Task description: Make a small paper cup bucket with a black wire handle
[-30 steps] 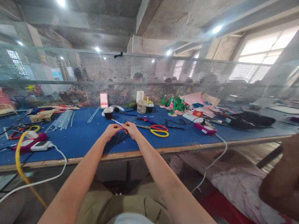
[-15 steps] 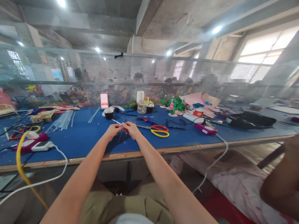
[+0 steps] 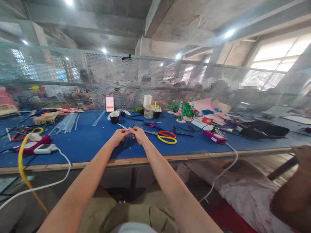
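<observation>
Both hands, left (image 3: 119, 136) and right (image 3: 137, 134), pinch a thin strip (image 3: 123, 127) over the blue table (image 3: 89, 142).

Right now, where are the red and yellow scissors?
The scissors lie on the blue table, just right of the right hand, in front of the green figures.

no text, label or number is legible on anything across the blue table (image 3: 85, 142).

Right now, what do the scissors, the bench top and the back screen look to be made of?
Scissors: bare metal blades, glossy red and yellow handles, probably plastic. Bench top: matte blue mat, perhaps felt or rubber, over a pale wooden-looking edge. Back screen: grey perforated sheet, likely metal.
</observation>
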{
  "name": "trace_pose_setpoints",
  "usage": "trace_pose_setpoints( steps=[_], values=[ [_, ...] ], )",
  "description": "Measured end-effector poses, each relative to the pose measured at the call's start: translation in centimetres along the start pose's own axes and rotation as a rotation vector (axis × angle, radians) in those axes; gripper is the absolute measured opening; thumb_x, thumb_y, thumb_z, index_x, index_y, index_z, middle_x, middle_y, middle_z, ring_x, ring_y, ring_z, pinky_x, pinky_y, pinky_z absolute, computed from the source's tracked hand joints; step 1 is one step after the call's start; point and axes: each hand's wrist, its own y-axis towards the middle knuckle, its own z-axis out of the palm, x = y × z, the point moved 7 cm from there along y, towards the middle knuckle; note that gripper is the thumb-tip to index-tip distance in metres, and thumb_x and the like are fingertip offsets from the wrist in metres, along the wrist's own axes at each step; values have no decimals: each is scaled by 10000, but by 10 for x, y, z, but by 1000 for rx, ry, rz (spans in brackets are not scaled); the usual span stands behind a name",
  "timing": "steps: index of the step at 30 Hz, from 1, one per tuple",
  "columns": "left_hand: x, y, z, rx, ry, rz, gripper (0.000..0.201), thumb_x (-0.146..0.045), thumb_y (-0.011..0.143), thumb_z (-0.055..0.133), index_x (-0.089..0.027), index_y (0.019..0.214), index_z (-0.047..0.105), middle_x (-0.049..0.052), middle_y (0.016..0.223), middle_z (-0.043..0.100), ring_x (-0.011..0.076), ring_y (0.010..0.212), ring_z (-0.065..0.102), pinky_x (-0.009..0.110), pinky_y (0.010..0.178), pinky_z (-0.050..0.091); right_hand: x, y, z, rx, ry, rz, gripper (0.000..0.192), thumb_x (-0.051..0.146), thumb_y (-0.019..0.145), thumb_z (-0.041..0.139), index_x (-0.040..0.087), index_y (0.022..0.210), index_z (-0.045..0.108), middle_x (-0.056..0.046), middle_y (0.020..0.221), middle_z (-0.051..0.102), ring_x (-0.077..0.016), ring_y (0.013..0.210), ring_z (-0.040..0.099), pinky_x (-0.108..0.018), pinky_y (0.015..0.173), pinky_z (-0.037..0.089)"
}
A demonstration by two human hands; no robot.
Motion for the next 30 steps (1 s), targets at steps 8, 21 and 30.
trace_pose_setpoints(
  steps=[8,21,30],
  values=[
    [1,-3,9,90,-93,-62,295,-327,514,694,-150,529,459,-106,371,259,10,319,178,216,376,75,-1,1,0,9,20,20,331,385,522,672,174,494,418,98,348,373,-27,326,300,-180,343,234],
    [-3,-7,6,107,-118,-22,290,-329,521,703,-124,545,499,-99,358,285,4,313,197,201,368,80,1,-4,8,106,82,37,348,440,502,671,169,546,458,77,414,439,-44,387,380,-184,387,302],
    [-1,-5,2,73,-68,29,360,-380,433,728,-131,514,480,-101,358,306,6,332,202,200,379,92,-1,-2,4,68,55,14,340,389,523,680,174,515,416,87,395,413,-31,360,332,-179,363,266]
  ],
)
